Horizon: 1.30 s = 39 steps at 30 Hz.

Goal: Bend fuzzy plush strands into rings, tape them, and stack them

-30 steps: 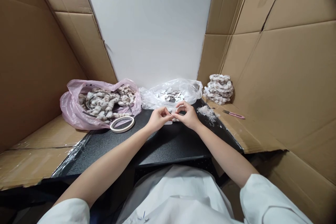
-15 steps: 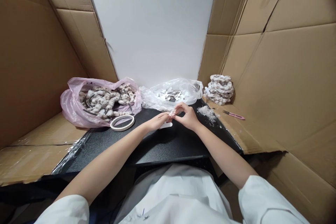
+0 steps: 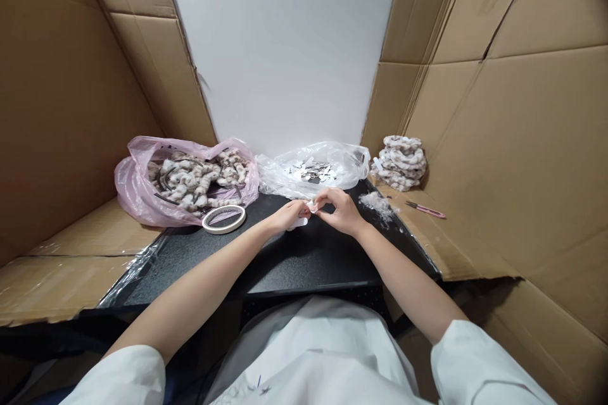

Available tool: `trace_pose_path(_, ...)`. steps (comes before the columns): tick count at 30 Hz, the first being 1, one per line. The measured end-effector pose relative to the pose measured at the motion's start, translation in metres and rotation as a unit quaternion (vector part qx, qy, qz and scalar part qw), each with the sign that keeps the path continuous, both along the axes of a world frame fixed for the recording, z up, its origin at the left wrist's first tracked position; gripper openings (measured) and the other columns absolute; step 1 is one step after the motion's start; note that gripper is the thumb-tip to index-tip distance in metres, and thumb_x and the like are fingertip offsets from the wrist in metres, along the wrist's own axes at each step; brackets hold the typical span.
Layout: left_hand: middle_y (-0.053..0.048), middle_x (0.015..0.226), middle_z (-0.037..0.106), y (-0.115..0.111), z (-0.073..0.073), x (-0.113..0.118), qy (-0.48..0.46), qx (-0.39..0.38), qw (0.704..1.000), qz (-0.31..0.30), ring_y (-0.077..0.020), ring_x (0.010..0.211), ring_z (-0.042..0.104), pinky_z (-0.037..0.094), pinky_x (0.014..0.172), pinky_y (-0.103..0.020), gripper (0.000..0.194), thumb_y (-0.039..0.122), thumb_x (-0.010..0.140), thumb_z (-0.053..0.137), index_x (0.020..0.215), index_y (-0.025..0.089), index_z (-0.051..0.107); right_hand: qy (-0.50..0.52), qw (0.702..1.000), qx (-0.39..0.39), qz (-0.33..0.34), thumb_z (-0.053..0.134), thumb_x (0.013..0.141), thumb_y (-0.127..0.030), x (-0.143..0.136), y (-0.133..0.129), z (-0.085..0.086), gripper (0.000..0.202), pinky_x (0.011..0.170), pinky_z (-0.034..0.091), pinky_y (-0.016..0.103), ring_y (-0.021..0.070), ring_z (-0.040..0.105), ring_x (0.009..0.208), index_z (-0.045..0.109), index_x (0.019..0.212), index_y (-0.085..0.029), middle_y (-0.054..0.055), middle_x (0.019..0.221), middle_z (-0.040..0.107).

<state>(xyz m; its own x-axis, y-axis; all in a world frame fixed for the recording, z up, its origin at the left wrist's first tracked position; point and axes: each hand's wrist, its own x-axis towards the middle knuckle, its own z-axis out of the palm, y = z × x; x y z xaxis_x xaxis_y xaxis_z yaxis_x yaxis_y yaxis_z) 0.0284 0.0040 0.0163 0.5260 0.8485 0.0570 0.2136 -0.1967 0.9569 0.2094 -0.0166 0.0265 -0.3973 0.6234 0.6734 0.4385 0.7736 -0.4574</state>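
My left hand (image 3: 289,215) and my right hand (image 3: 341,211) meet over the black table, fingertips almost touching. Both pinch a small whitish, furry-looking piece (image 3: 312,206), most of it covered by the fingers. A white tag (image 3: 299,223) sticks out beneath my left hand; whether it is joined to the piece cannot be made out. Just beyond the hands lies a clear plastic bag (image 3: 275,178), spread around a heap of small white and metallic pieces (image 3: 313,171). Loose pale fluff (image 3: 379,204) lies right of my right hand.
A pink plastic bag (image 3: 130,193) of brown-and-white furry strips stands left, with a roll of tape (image 3: 224,228) before it. Furry rings (image 3: 403,164) are stacked at right, near pink-handled snips (image 3: 426,209). Cardboard walls (image 3: 532,139) flank the black table (image 3: 285,266).
My left fingers have curled in more closely around the whitish piece, and less of the white tag shows. The whole view has shifted slightly; the other things stay in place.
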Motion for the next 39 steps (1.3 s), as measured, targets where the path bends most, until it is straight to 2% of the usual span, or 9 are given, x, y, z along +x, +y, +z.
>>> trace_pose_path(4, 0.003, 0.054, 0.032, 0.001, 0.000, -0.002, 0.021, 0.035, 0.999, -0.018, -0.0096, 0.047, 0.029, 0.026, 0.045, -0.023, 0.027, 0.038, 0.077, 0.040, 0.057, 0.020, 0.036, -0.063, 0.996, 0.057, 0.007, 0.059, 0.076, -0.012, 0.001, 0.003, -0.001, 0.015, 0.088, 0.041, 0.037, 0.0221, 0.062, 0.085, 0.058, 0.084, -0.024, 0.002, 0.079, 0.071)
trace_pose_path(7, 0.003, 0.057, 0.038, 0.002, 0.001, -0.006, 0.090, 0.140, 0.986, -0.023, -0.0101, 0.052, 0.035, 0.031, 0.052, -0.023, 0.033, 0.041, 0.085, 0.038, 0.061, 0.018, 0.042, -0.085, 0.992, 0.089, 0.012, 0.057, 0.073, -0.007, 0.004, 0.006, -0.004, 0.019, 0.087, 0.041, 0.037, 0.0214, 0.060, 0.083, 0.058, 0.084, -0.023, 0.001, 0.075, 0.069)
trace_pose_path(13, -0.003, 0.071, 0.057, 0.004, -0.001, -0.012, 0.250, 0.376, 0.892, -0.005, -0.0144, 0.065, 0.052, 0.038, 0.062, -0.025, 0.030, 0.031, 0.093, 0.039, 0.077, 0.015, 0.060, 0.015, 0.996, 0.083, -0.043, 0.053, 0.068, -0.008, 0.009, 0.011, -0.005, 0.024, 0.083, 0.045, 0.033, 0.0217, 0.057, 0.090, 0.058, 0.088, -0.021, 0.004, 0.088, 0.063)
trace_pose_path(16, -0.006, 0.082, 0.060, 0.002, -0.003, -0.010, 0.261, 0.466, 0.845, -0.004, -0.0157, 0.072, 0.057, 0.041, 0.067, -0.025, 0.028, 0.027, 0.093, 0.042, 0.083, 0.015, 0.065, 0.001, 1.000, -0.013, -0.017, 0.052, 0.078, -0.018, 0.007, 0.013, -0.006, 0.010, 0.080, 0.046, 0.034, 0.0203, 0.058, 0.083, 0.059, 0.085, -0.020, 0.003, 0.083, 0.063)
trace_pose_path(19, -0.007, 0.084, 0.061, 0.001, -0.006, -0.007, 0.248, 0.530, 0.811, 0.012, -0.0152, 0.072, 0.058, 0.043, 0.069, -0.026, 0.027, 0.025, 0.094, 0.043, 0.093, 0.016, 0.068, 0.047, 0.983, -0.176, 0.012, 0.049, 0.085, -0.029, 0.003, 0.018, -0.011, 0.015, 0.065, 0.048, 0.030, 0.0161, 0.058, 0.063, 0.059, 0.080, -0.019, 0.000, 0.067, 0.060)
trace_pose_path(25, -0.007, 0.087, 0.064, 0.001, -0.011, -0.006, 0.203, 0.600, 0.774, 0.026, -0.0146, 0.076, 0.059, 0.043, 0.072, -0.027, 0.027, 0.026, 0.096, 0.044, 0.103, 0.019, 0.069, 0.191, 0.873, -0.443, 0.070, 0.059, 0.079, -0.035, -0.003, 0.025, -0.015, 0.019, 0.049, 0.048, 0.025, 0.0150, 0.060, 0.050, 0.056, 0.071, -0.018, 0.001, 0.054, 0.063)
trace_pose_path(28, -0.007, 0.088, 0.065, 0.001, -0.013, -0.006, 0.195, 0.612, 0.766, 0.024, -0.0149, 0.079, 0.059, 0.043, 0.074, -0.028, 0.026, 0.026, 0.096, 0.045, 0.105, 0.020, 0.069, 0.233, 0.840, -0.484, 0.076, 0.064, 0.074, -0.029, -0.005, 0.024, -0.012, 0.015, 0.050, 0.048, 0.024, 0.0136, 0.061, 0.050, 0.058, 0.071, -0.016, 0.001, 0.056, 0.065)
trace_pose_path(33, -0.007, 0.089, 0.063, -0.002, -0.014, -0.002, 0.169, 0.614, 0.770, 0.020, -0.0150, 0.080, 0.058, 0.044, 0.076, -0.028, 0.027, 0.028, 0.096, 0.046, 0.100, 0.018, 0.071, 0.307, 0.807, -0.504, -0.003, 0.070, 0.059, -0.010, -0.003, 0.020, -0.005, 0.022, 0.046, 0.041, 0.017, 0.0074, 0.053, 0.045, 0.057, 0.075, -0.016, -0.005, 0.052, 0.061)
trace_pose_path(39, -0.005, 0.081, 0.061, -0.004, -0.016, 0.000, 0.164, 0.612, 0.774, 0.004, -0.0135, 0.075, 0.056, 0.046, 0.074, -0.026, 0.028, 0.029, 0.096, 0.044, 0.102, 0.019, 0.070, 0.293, 0.802, -0.520, -0.023, 0.071, 0.055, -0.008, 0.000, 0.022, -0.006, 0.026, 0.042, 0.036, 0.018, 0.0078, 0.049, 0.042, 0.057, 0.075, -0.016, -0.004, 0.048, 0.058)
